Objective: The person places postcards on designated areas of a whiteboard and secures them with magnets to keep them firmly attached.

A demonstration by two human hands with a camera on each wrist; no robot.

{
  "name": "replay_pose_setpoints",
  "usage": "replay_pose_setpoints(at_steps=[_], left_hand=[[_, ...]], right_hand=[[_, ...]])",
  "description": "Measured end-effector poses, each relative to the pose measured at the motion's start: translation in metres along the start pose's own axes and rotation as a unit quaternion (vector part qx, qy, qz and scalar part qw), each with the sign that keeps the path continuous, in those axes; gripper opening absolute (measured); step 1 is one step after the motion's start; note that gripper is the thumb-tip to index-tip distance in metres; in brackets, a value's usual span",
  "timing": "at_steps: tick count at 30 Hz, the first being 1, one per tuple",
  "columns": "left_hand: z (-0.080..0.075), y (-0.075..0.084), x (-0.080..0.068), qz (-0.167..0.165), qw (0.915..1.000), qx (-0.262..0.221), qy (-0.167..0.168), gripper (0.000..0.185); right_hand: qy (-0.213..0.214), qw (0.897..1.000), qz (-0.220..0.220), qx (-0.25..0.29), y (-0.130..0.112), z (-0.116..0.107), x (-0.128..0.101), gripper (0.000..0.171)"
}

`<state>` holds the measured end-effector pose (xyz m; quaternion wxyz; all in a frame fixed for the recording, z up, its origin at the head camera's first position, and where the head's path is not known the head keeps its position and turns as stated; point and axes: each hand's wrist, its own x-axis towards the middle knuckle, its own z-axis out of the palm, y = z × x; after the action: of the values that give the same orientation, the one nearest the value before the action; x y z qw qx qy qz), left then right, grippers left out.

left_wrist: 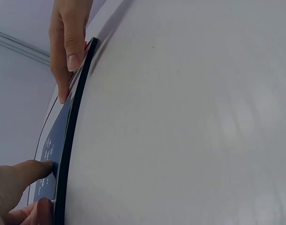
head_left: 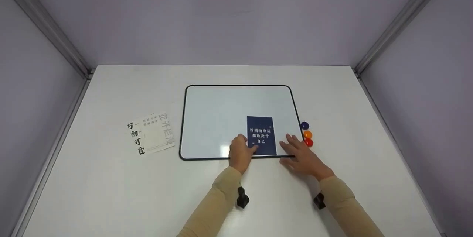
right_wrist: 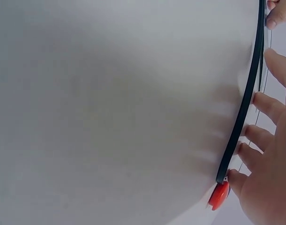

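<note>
A dark blue card [head_left: 263,126] with white writing lies on the lower right part of a black-rimmed whiteboard [head_left: 214,119]. My left hand [head_left: 241,152] holds the card at its lower left edge, thumb on its face and the other fingers bent beside it. In the left wrist view the thumb [left_wrist: 37,169] touches the card's face. To the right of the card, my right hand [head_left: 305,157] rests at the board's lower right corner with its fingers spread. In the right wrist view its fingers [right_wrist: 269,107] reach over the black rim.
Blue [head_left: 305,125], orange [head_left: 308,134] and red [head_left: 309,142] round magnets stand in a row against the board's right edge. Pale cards [head_left: 157,137] with writing lie overlapping on the white table [head_left: 122,189], left of the board. Grey walls enclose the table at the back and sides.
</note>
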<state>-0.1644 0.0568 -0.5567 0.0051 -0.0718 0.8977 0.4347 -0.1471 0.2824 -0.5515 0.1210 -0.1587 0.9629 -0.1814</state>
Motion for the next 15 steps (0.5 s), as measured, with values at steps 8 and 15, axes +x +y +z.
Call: replay_pose_setpoints(at_steps=[8, 15], left_hand=[[-0.0018, 0.0002, -0.0002, -0.007, 1.0, -0.001, -0.004, 0.032], [-0.0057, -0.0023, -0.0008, 0.031, 0.9995, 0.0, -0.008, 0.024]], right_hand=[[-0.012, 0.999, 0.026, 0.016, -0.0051, -0.004, 0.0021, 0.058], [0.014, 1.0, 0.024, 0.012, -0.0046, -0.0049, 0.0042, 0.05]])
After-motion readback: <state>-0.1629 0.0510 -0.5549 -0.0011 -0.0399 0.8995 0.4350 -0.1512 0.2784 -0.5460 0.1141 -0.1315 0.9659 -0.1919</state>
